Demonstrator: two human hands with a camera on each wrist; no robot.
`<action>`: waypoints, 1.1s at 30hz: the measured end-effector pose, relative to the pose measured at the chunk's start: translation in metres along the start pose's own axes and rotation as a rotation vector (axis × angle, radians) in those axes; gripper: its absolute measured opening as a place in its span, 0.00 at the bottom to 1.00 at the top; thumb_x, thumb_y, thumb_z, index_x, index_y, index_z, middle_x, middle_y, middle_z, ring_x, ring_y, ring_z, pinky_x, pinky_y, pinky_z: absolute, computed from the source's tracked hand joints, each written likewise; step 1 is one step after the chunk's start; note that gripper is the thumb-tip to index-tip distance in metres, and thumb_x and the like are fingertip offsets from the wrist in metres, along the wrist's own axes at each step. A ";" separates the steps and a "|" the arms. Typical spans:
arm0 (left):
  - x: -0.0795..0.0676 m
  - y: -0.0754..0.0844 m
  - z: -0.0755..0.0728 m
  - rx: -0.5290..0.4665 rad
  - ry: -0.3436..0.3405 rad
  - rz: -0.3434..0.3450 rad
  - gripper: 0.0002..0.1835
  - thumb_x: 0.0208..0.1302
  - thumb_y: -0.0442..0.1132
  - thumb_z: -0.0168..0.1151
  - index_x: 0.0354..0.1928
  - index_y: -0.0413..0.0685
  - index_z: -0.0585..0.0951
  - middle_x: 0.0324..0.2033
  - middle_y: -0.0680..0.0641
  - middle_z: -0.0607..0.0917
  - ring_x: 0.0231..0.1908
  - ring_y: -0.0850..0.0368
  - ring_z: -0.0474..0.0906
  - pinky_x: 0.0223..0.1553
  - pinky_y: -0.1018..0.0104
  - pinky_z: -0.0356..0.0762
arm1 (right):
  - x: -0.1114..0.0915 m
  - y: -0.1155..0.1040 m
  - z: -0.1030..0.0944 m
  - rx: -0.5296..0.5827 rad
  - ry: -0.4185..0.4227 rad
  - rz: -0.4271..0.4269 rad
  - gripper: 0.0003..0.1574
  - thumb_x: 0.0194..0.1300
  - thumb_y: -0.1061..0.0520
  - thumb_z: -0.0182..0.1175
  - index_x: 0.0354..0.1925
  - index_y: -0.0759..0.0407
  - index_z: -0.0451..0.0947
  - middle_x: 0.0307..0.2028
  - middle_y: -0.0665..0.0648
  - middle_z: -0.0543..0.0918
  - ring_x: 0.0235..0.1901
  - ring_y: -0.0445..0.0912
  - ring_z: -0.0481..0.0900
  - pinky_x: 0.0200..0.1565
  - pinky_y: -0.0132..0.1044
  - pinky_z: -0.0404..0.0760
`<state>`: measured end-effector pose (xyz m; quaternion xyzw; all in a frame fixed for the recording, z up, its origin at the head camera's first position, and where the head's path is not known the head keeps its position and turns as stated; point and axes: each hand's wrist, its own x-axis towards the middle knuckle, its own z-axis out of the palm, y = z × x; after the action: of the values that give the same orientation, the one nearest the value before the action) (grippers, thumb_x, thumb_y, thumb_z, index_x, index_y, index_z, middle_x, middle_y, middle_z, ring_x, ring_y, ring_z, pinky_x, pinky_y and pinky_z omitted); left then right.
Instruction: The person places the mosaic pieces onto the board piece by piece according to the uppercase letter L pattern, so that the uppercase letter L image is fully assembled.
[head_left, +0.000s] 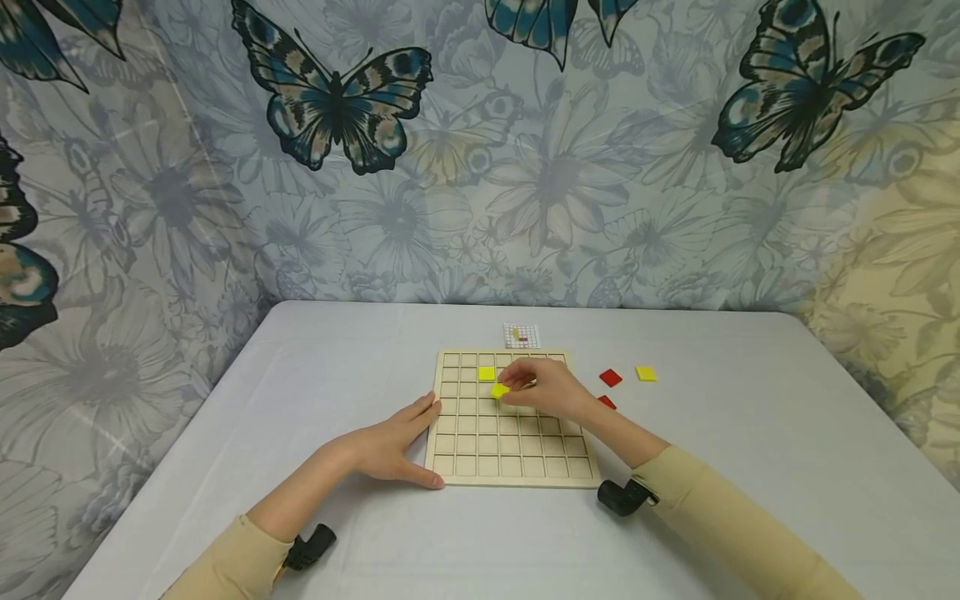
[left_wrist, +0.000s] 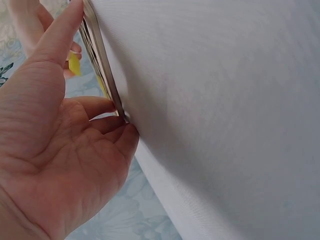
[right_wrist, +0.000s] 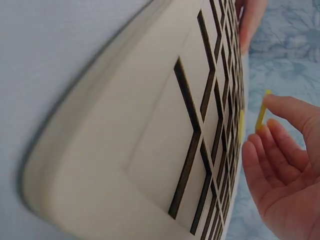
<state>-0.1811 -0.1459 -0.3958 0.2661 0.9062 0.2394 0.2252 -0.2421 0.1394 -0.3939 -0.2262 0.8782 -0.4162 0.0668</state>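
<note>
A pale wooden grid board (head_left: 510, 467) lies on the table. My right hand (head_left: 547, 387) is over its upper part and pinches a yellow square tile (head_left: 498, 391) between thumb and fingertips. In the right wrist view the tile (right_wrist: 263, 111) shows edge-on, held above the grid. Another yellow tile (head_left: 487, 373) lies in a cell just beyond the held one. My left hand (head_left: 390, 442) rests at the board's left side, fingers stretched along the edge and thumb at the near left corner. The left wrist view shows these fingers (left_wrist: 107, 120) touching the board's side.
Beyond the board lies a small printed card (head_left: 521, 336) with a coloured grid pattern. To the right are a red tile (head_left: 611, 377), a second red tile (head_left: 607, 402) partly behind the right arm, and a loose yellow tile (head_left: 646, 373). A patterned butterfly wall covering (head_left: 450, 208) hangs behind the white-covered table.
</note>
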 end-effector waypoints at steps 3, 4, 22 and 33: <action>0.000 0.000 0.000 0.002 0.002 0.003 0.61 0.53 0.63 0.70 0.77 0.42 0.46 0.76 0.42 0.39 0.75 0.49 0.35 0.70 0.50 0.48 | 0.005 -0.001 0.001 -0.040 -0.010 -0.031 0.13 0.55 0.58 0.73 0.40 0.58 0.83 0.34 0.49 0.83 0.35 0.42 0.79 0.41 0.34 0.79; 0.000 0.000 0.000 0.002 0.002 0.004 0.61 0.53 0.63 0.70 0.77 0.42 0.46 0.76 0.42 0.39 0.75 0.48 0.35 0.70 0.50 0.48 | 0.006 -0.001 0.002 -0.046 -0.015 -0.035 0.13 0.55 0.58 0.73 0.40 0.58 0.83 0.34 0.49 0.83 0.35 0.41 0.79 0.41 0.34 0.79; -0.001 0.000 -0.001 -0.001 0.006 -0.002 0.61 0.53 0.63 0.70 0.77 0.43 0.46 0.76 0.42 0.39 0.75 0.49 0.35 0.70 0.50 0.48 | 0.019 -0.002 0.007 -0.139 -0.068 -0.096 0.11 0.57 0.60 0.72 0.39 0.59 0.82 0.35 0.50 0.83 0.36 0.42 0.79 0.42 0.34 0.78; 0.000 0.000 0.000 -0.009 0.000 -0.002 0.61 0.53 0.63 0.70 0.77 0.43 0.46 0.76 0.43 0.39 0.75 0.49 0.35 0.70 0.50 0.48 | 0.022 -0.001 0.011 -0.155 -0.074 -0.105 0.08 0.58 0.60 0.71 0.37 0.59 0.83 0.35 0.51 0.84 0.37 0.43 0.80 0.43 0.35 0.79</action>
<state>-0.1808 -0.1458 -0.3961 0.2645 0.9052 0.2432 0.2268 -0.2582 0.1213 -0.3988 -0.2916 0.8916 -0.3413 0.0593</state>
